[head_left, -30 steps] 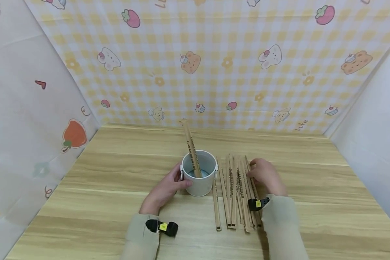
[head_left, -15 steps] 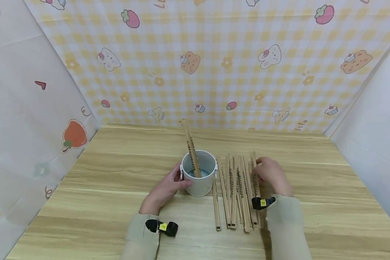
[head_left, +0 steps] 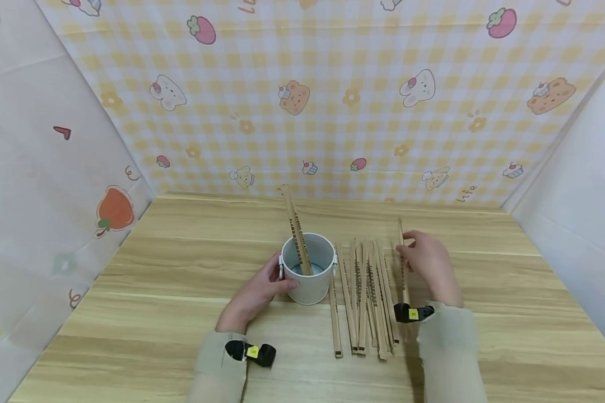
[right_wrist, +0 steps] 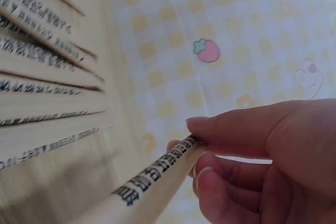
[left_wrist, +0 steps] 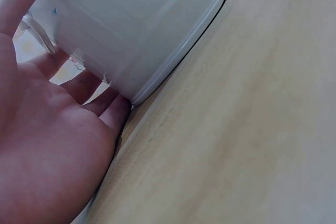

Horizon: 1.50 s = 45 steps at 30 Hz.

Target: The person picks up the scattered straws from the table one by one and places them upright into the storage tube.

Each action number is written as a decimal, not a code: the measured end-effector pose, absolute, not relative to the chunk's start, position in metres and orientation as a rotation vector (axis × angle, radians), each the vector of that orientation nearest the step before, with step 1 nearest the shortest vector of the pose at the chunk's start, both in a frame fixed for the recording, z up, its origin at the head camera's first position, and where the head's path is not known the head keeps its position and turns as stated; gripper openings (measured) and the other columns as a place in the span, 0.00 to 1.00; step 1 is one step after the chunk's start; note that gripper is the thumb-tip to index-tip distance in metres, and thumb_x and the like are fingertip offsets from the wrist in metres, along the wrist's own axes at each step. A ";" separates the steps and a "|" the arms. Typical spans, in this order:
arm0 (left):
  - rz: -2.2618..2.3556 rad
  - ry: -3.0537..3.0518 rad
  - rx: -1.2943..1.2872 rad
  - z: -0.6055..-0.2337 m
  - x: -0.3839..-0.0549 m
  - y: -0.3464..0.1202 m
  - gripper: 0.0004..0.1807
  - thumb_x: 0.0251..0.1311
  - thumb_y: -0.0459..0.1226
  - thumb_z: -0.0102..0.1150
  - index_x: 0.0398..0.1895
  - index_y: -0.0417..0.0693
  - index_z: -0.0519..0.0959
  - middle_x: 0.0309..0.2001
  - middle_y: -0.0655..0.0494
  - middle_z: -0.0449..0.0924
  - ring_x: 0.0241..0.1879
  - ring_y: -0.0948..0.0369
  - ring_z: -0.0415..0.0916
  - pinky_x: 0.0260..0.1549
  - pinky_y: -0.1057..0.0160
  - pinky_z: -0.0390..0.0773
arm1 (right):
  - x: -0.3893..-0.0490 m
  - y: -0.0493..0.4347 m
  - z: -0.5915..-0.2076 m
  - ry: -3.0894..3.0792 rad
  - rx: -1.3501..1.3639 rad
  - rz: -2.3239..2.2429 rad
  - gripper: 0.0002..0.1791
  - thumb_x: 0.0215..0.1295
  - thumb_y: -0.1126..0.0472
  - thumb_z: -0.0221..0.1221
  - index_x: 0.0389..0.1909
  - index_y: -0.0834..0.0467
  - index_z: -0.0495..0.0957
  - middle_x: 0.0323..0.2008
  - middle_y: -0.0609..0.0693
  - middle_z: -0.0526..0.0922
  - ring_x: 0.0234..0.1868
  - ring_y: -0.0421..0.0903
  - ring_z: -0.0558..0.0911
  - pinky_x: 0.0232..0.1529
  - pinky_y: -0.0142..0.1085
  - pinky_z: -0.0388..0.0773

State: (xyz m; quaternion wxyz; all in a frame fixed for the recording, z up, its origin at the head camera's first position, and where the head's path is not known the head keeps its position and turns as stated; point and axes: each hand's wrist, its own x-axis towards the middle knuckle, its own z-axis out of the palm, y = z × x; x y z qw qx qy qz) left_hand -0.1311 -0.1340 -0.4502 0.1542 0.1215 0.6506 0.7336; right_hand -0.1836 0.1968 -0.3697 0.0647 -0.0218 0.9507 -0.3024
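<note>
A small white metal bucket (head_left: 308, 291) stands on the table, with paper-wrapped straws (head_left: 298, 235) leaning up out of it. My left hand (head_left: 256, 291) grips the bucket's left side, thumb at the front; the left wrist view shows the fingers reaching round behind its wall (left_wrist: 131, 30). Between thumb and fingers my right hand (head_left: 428, 263) pinches one wrapped straw (head_left: 402, 274), printed with dark characters, to the right of the pile. In the right wrist view that straw (right_wrist: 152, 177) runs from the fingertips toward the camera.
Several more wrapped straws (head_left: 365, 302) lie roughly side by side between the bucket and my right hand. The wood-grain table (head_left: 181, 252) ends at a yellow checked cloth backdrop (head_left: 333, 129). White cloth sides (head_left: 40, 168) rise at left and right.
My right hand has picked a straw from the pile's right edge and drawn it rightward and slightly away, its far end rising. The left hand and bucket have stayed put.
</note>
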 end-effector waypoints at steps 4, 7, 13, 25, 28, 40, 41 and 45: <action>2.110 1.860 0.336 -0.451 -0.131 -0.134 0.42 0.50 0.36 0.63 0.66 0.65 0.53 0.66 0.59 0.50 0.65 0.61 0.45 0.62 0.55 0.46 | -0.184 0.192 -0.363 2.919 -0.118 -0.986 0.23 0.63 0.58 0.51 0.56 0.64 0.67 0.31 0.56 0.80 0.21 0.46 0.78 0.20 0.35 0.74; 2.111 1.853 0.335 -0.451 -0.131 -0.134 0.42 0.50 0.36 0.63 0.66 0.66 0.53 0.66 0.60 0.50 0.65 0.62 0.45 0.62 0.56 0.46 | -0.181 0.186 -0.353 2.964 -0.183 -1.072 0.22 0.63 0.56 0.52 0.56 0.60 0.68 0.32 0.55 0.80 0.22 0.45 0.78 0.21 0.35 0.77; 2.096 1.863 0.329 -0.447 -0.130 -0.134 0.42 0.50 0.36 0.62 0.66 0.66 0.52 0.67 0.59 0.49 0.65 0.62 0.44 0.62 0.57 0.45 | -0.169 0.171 -0.328 3.136 -0.317 -1.123 0.21 0.63 0.51 0.52 0.54 0.56 0.71 0.32 0.49 0.81 0.24 0.43 0.78 0.23 0.36 0.74; 2.066 1.914 0.276 -0.449 -0.130 -0.136 0.42 0.49 0.38 0.64 0.65 0.69 0.53 0.66 0.63 0.49 0.65 0.64 0.44 0.62 0.58 0.47 | -0.146 0.144 -0.292 3.251 -0.414 -1.552 0.19 0.60 0.50 0.54 0.51 0.52 0.74 0.33 0.45 0.81 0.26 0.39 0.78 0.27 0.28 0.76; 2.081 1.893 0.285 -0.448 -0.129 -0.135 0.42 0.49 0.38 0.63 0.66 0.67 0.53 0.67 0.62 0.48 0.65 0.64 0.42 0.62 0.58 0.46 | -0.144 0.138 -0.287 3.233 -0.462 -1.747 0.17 0.58 0.52 0.57 0.49 0.51 0.76 0.31 0.44 0.81 0.25 0.37 0.78 0.26 0.26 0.76; 2.107 1.854 0.328 -0.452 -0.131 -0.134 0.42 0.50 0.35 0.62 0.66 0.65 0.52 0.67 0.61 0.48 0.66 0.63 0.43 0.62 0.57 0.45 | -0.128 0.109 -0.263 2.994 -0.574 -2.378 0.16 0.55 0.64 0.60 0.45 0.63 0.75 0.30 0.56 0.80 0.29 0.44 0.78 0.25 0.30 0.77; 2.103 1.860 0.320 -0.452 -0.131 -0.135 0.42 0.50 0.36 0.62 0.66 0.66 0.52 0.67 0.62 0.48 0.65 0.63 0.42 0.62 0.58 0.45 | -0.127 0.106 -0.261 2.986 -0.590 -2.393 0.16 0.55 0.65 0.60 0.45 0.65 0.75 0.30 0.57 0.80 0.29 0.45 0.78 0.25 0.30 0.77; 2.104 1.854 0.321 -0.451 -0.131 -0.135 0.43 0.50 0.36 0.62 0.67 0.66 0.51 0.67 0.61 0.47 0.66 0.63 0.42 0.63 0.58 0.44 | -0.126 0.099 -0.262 2.966 -0.620 -2.387 0.17 0.55 0.65 0.60 0.46 0.64 0.75 0.32 0.55 0.80 0.30 0.44 0.79 0.26 0.30 0.77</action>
